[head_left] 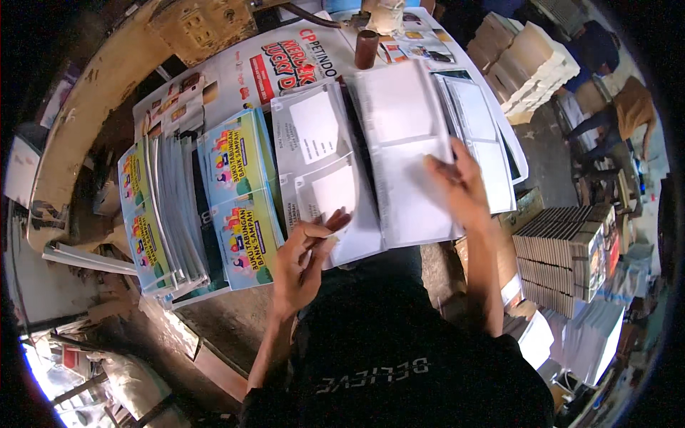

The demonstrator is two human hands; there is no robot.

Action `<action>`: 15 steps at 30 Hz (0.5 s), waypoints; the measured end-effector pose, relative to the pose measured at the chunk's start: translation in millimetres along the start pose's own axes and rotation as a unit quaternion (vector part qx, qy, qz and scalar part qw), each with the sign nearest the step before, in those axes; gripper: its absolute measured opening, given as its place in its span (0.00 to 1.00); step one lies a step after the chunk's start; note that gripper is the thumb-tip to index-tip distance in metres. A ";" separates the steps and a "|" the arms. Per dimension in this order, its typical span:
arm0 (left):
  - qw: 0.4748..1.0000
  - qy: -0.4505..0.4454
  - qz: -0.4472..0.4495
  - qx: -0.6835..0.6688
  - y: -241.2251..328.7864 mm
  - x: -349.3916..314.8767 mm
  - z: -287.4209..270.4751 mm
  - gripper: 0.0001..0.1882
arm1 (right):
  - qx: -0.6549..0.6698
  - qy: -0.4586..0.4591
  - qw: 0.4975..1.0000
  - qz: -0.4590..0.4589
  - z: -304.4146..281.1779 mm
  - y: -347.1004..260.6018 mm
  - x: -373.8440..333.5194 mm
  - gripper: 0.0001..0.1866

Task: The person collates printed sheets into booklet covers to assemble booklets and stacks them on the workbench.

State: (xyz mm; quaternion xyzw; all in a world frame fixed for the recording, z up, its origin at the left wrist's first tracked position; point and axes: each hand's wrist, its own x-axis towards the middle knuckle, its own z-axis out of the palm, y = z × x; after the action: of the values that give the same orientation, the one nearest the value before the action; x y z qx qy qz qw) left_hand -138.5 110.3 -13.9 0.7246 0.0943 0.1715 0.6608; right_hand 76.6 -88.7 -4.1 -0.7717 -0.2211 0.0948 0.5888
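My left hand [303, 267] is at the lower edge of a stack of grey printed sheets [321, 185] with white panels. Its fingers are bent, with thumb and forefinger close together; whatever they pinch, if anything, I cannot make out. To its right lies a white sheet [407, 200] with a crease or seam across its middle, on top of a pile. My right hand [464, 189] grips this sheet at its right edge, the thumb over the top; the fingers are partly blurred. Left of the grey stack are colourful printed covers [239, 192] in a pile.
A fanned stack of booklets or sheets [175, 214] stands at the table's left. More sheets [478, 135] lie on the right, and a brown cylinder [367, 48] stands at the back. Bundled booklets [560, 250] and white paper stacks [528, 64] are to the right. A person [631, 114] is at far right.
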 end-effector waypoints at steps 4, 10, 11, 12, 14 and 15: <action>0.999 -0.022 -0.026 -0.025 10.6 -3.1 -5.7 0.05 | 0.076 -0.096 0.992 0.018 62.1 11.1 -8.2 0.22; 0.928 -0.020 0.040 0.369 39.4 -12.5 -73.8 0.27 | 0.087 -0.037 0.990 0.106 82.8 -9.6 -21.8 0.21; 0.911 -0.037 0.041 0.409 39.6 -15.7 -86.4 0.25 | 0.104 -0.032 0.988 0.106 83.8 -10.5 -20.9 0.22; 0.908 -0.051 0.022 0.416 35.0 -20.8 -97.6 0.24 | 0.099 -0.034 0.987 0.122 85.1 -18.4 -20.6 0.23; 0.904 -0.059 0.001 0.424 24.8 -30.8 -115.5 0.23 | 0.156 -0.071 0.976 0.135 87.6 -26.3 -17.7 0.21; 0.930 -0.068 -0.008 0.361 22.3 -34.9 -122.8 0.19 | 0.157 -0.078 0.976 0.133 87.8 -25.4 -16.2 0.21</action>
State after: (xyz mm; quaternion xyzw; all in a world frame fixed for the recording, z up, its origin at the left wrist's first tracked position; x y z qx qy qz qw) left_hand -218.6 208.8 12.2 0.9234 0.1101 0.0706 0.3609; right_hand 20.8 -14.6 -7.1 -0.6826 -0.1439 0.2657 0.6654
